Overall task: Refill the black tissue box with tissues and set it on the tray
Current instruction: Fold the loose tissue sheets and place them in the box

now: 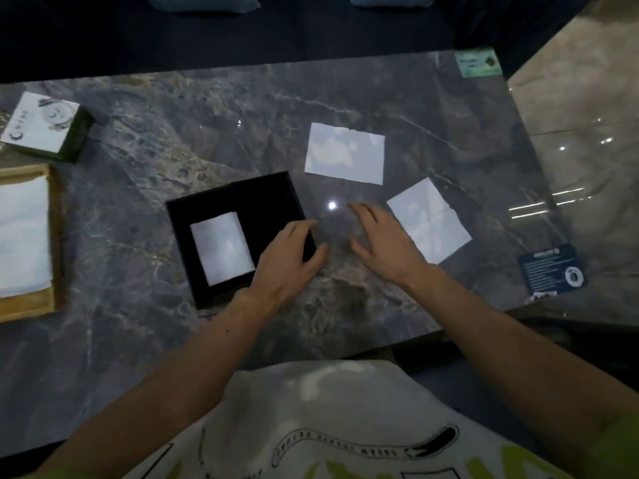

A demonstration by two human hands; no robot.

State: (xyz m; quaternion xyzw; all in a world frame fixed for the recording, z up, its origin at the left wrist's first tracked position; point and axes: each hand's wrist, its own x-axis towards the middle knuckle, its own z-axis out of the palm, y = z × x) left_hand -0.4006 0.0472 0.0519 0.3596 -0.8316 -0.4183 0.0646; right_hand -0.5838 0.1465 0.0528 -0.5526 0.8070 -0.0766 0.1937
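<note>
The left hand (288, 259) lies spread, fingers loose, over the near right corner of the black tissue box (238, 236), gripping nothing. The right hand (382, 242) hovers flat and empty over the bare marble table (173, 133) just beside the box. One folded tissue (223, 248) lies inside the box; two more lie flat toward the table's right edge (345, 153) (428, 219). One wooden tray (52, 236) sits at the left edge.

I note the black tissue box (238, 236) open on the marble desk (138, 209), one folded tissue (223, 247) inside. My left hand (288, 262) rests over its right edge; my right hand (383, 243) lies flat beside it, fingers (363, 210) spread. Two tissues (345, 153) lie nearby; the wooden tray (52, 236) sits far left.
</note>
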